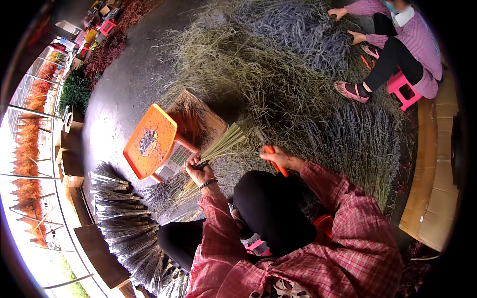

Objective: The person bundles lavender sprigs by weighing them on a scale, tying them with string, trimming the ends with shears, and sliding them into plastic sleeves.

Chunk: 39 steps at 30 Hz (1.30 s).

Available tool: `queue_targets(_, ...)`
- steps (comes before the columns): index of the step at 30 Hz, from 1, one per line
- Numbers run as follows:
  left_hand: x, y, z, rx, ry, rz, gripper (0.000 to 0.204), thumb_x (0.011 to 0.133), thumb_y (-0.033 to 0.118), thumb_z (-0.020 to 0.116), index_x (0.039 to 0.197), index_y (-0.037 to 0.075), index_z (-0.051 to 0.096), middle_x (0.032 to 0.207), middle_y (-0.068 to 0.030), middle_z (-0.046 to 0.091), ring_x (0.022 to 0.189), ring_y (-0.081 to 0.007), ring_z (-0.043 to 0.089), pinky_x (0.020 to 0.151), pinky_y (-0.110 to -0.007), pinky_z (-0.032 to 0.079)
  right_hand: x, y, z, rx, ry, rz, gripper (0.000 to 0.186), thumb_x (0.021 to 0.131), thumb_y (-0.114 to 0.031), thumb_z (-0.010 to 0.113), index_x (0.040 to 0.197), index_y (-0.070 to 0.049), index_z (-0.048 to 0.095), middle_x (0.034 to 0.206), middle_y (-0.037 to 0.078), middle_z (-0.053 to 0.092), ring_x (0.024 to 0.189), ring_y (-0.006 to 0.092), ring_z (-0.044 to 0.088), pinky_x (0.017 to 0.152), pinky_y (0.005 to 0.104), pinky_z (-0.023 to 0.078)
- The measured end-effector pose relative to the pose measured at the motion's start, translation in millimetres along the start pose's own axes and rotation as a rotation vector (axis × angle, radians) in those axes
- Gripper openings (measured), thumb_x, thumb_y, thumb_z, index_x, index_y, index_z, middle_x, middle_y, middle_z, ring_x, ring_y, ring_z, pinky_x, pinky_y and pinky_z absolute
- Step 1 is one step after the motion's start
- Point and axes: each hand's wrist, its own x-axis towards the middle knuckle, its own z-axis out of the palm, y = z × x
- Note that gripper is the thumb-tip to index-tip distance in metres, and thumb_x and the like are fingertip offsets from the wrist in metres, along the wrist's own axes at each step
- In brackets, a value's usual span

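Note:
My left hand [199, 172] is closed round a bunch of dried lavender stems [222, 144], whose pale cut ends fan out up and to the right. Orange-handled pruning shears [276, 161] sit in my right hand [282, 158], their dark blades pointing up toward the stem ends but apart from them. Just left of the bunch is an orange plastic stool [151, 141] with scraps on its seat. Beside it stands a cardboard box [213, 121] with loose brown stalks in it. Below my left hand lie more lavender stems [169, 191].
A large heap of lavender [278, 64] spreads ahead and to the right. Finished-looking bundles [124, 223] lie in a curved row at left. At the far right a co-worker [397, 49] sits on a pink stool [403, 89]. Flattened cardboard [435, 164] runs along the right edge.

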Motion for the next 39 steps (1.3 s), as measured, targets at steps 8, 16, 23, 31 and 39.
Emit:
queue_targets(8,-13.1,-8.3,0.2,0.042,0.054,-0.071,0.022,0.087,0.015,0.053,0.068,0.01,0.042,0.059,-0.0008,0.042,0.056,-0.0167,0.04,0.064,-0.034,0.039,46.2,-0.7,20.1,0.031,0.064,-0.007,0.031,0.086,-0.032,0.058,0.09,-0.001,0.056,0.07,0.007,0.059,0.06,0.0151,0.061,0.053,0.0313,0.051)
queue_targets(16,-13.5,13.6,-6.1,-0.068,0.189,-0.118,0.023,0.082,0.011,0.054,0.063,0.009,0.041,0.059,-0.0028,0.042,0.058,-0.0188,0.041,0.069,-0.036,0.04,31.8,108.7,9.6,-0.214,0.451,0.183,0.035,0.084,-0.032,0.06,0.069,-0.001,0.055,0.049,0.007,0.053,0.044,0.0201,0.056,0.042,0.0355,0.043)
queue_targets(23,-30.4,20.4,16.1,-0.255,0.193,-0.298,0.018,0.08,0.004,0.051,0.064,0.006,0.043,0.062,-0.0042,0.045,0.064,-0.0189,0.045,0.077,-0.033,0.042,-3.0,141.6,-28.5,-0.239,0.379,0.059,0.069,0.075,-0.036,0.07,0.127,-0.003,0.04,0.118,0.022,0.052,0.11,0.0343,0.052,0.092,0.0404,0.042)
queue_targets(31,-84.4,-16.8,106.2,-0.446,0.124,-0.64,0.013,0.082,0.004,0.049,0.091,0.002,0.058,0.099,-0.011,0.062,0.1,-0.0227,0.056,0.097,-0.039,0.04,-24.3,-157.1,-5.4,-0.368,-0.273,-0.954,0.097,0.07,-0.035,0.076,0.141,-0.004,0.017,0.145,0.016,0.021,0.132,0.0295,0.026,0.108,0.0422,0.027)
queue_targets(39,-142.1,-1.0,113.2,-0.481,-0.054,-0.831,0.064,0.081,0.058,0.049,0.12,0.007,0.046,0.117,-0.014,0.053,0.113,-0.0298,0.046,0.101,-0.047,0.032,-44.4,-178.5,84.0,-0.093,-0.227,-0.911,0.021,0.085,-0.014,0.062,0.102,-0.003,0.058,0.092,0.005,0.064,0.086,0.0142,0.061,0.08,0.0285,0.051)
